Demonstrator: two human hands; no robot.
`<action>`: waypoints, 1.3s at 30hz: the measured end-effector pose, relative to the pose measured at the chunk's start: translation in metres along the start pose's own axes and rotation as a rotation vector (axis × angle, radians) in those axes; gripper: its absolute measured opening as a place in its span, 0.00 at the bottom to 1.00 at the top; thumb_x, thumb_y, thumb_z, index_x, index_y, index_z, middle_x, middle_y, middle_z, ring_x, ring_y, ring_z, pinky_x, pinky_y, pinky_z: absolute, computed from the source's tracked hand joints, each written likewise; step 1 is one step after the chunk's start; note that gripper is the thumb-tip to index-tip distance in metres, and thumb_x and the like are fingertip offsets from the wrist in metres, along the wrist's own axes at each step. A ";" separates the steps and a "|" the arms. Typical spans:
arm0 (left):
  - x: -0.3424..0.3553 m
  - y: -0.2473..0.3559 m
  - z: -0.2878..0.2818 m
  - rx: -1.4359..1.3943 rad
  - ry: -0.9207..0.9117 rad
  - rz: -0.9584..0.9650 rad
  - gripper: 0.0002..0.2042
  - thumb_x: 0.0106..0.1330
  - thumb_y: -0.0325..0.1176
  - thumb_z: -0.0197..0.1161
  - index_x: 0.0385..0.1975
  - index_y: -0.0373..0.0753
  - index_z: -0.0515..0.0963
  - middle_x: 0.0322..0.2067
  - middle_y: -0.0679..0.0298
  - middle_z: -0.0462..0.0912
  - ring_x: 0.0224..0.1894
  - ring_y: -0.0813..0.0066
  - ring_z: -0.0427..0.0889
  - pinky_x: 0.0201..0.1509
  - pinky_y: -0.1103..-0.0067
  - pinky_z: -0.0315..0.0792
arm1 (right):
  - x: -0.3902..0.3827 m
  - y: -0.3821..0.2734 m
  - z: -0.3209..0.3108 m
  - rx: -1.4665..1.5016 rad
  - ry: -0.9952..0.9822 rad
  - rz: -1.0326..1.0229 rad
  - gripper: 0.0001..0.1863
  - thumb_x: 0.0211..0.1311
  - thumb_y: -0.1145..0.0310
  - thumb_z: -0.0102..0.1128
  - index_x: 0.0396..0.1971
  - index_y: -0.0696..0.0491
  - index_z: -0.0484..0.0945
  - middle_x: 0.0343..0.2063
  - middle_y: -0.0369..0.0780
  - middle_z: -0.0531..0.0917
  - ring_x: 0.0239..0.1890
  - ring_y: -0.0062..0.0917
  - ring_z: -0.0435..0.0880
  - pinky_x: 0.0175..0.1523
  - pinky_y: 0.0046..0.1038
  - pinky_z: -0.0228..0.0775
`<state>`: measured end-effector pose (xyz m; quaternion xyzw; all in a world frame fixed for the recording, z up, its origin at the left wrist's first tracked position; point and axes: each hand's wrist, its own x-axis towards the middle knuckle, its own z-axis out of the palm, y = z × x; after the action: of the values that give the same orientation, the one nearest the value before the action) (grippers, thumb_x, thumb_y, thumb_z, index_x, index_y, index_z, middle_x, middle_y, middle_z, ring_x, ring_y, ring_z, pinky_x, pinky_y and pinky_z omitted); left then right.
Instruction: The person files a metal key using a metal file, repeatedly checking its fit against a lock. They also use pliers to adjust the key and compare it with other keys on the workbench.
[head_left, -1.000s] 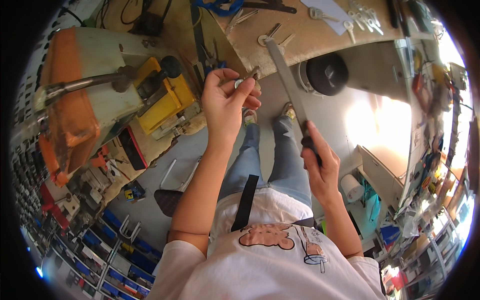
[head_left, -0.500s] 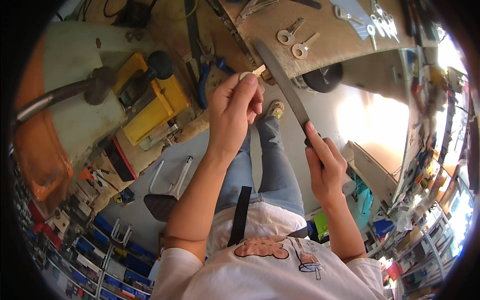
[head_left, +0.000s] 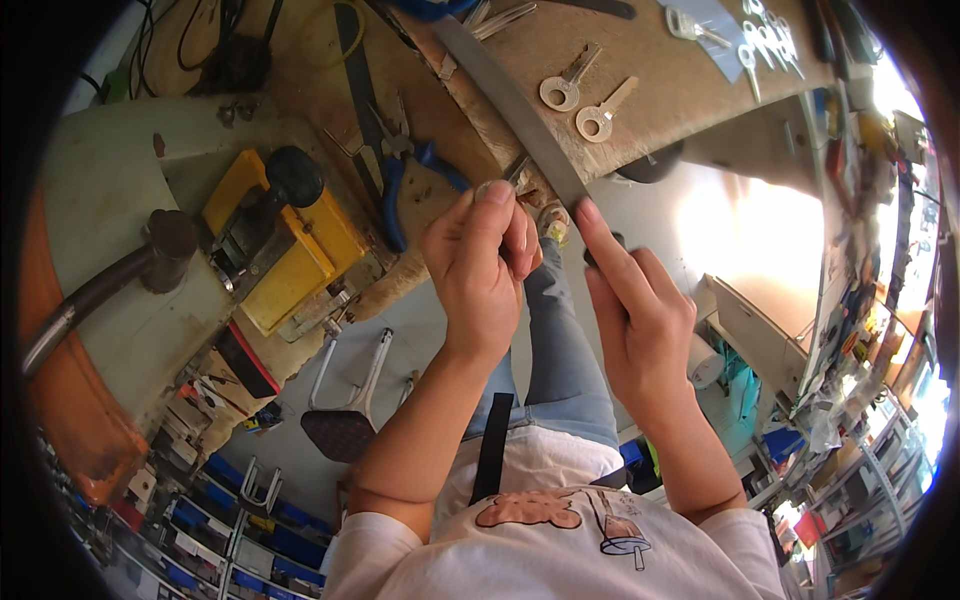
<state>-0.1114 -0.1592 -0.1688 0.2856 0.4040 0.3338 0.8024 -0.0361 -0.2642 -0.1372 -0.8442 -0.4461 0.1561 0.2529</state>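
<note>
My left hand [head_left: 474, 270] is closed on a small key [head_left: 516, 170], its thumb and fingers pinched near the key's head, which they mostly cover. Beside it my right hand [head_left: 637, 318] grips the dark handle of a long flat metal file [head_left: 520, 128], index finger stretched along it. The file reaches diagonally past the key over the edge of a wooden bench [head_left: 690, 106]; whether it touches the key I cannot tell. Two round-headed keys [head_left: 560, 92] lie on the bench, right of the file. Blue-handled pliers [head_left: 390, 194] lie left of my left hand.
A yellow key-cutting machine [head_left: 320, 250] with a lever stands at left. More keys [head_left: 765, 45] lie on a pale sheet at upper right. A chair [head_left: 330, 430] stands low left, a dark stool [head_left: 650, 165] under the bench, shelving [head_left: 235, 530] lower left.
The file has slid up and to the left, with my right index finger now reaching further along it. My left hand sits lower in the picture, and the key is more hidden.
</note>
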 end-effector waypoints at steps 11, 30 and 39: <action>-0.015 -0.006 -0.006 0.025 -0.008 -0.097 0.17 0.66 0.36 0.48 0.14 0.37 0.65 0.15 0.63 0.67 0.14 0.80 0.61 0.17 0.82 0.56 | -0.044 0.011 -0.028 0.097 -0.025 0.052 0.33 0.44 0.78 0.66 0.55 0.37 0.75 0.16 0.36 0.63 0.13 0.25 0.64 0.19 0.27 0.60; -0.015 -0.007 0.002 -0.008 0.103 -0.106 0.19 0.69 0.43 0.54 0.17 0.39 0.70 0.15 0.70 0.70 0.13 0.90 0.58 0.16 0.87 0.51 | -0.055 0.023 -0.031 0.047 -0.079 0.008 0.31 0.42 0.79 0.66 0.51 0.42 0.78 0.18 0.36 0.69 0.15 0.25 0.67 0.21 0.25 0.63; -0.014 -0.004 0.007 -0.064 0.091 -0.218 0.21 0.72 0.46 0.47 0.16 0.43 0.64 0.10 0.73 0.59 0.11 0.87 0.52 0.14 0.86 0.50 | 0.009 0.010 -0.009 0.029 -0.015 -0.038 0.29 0.49 0.75 0.64 0.54 0.37 0.76 0.16 0.35 0.65 0.13 0.26 0.66 0.19 0.28 0.61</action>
<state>-0.1108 -0.1737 -0.1618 0.1989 0.4579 0.2697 0.8235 -0.0202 -0.2636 -0.1358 -0.8305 -0.4617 0.1642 0.2647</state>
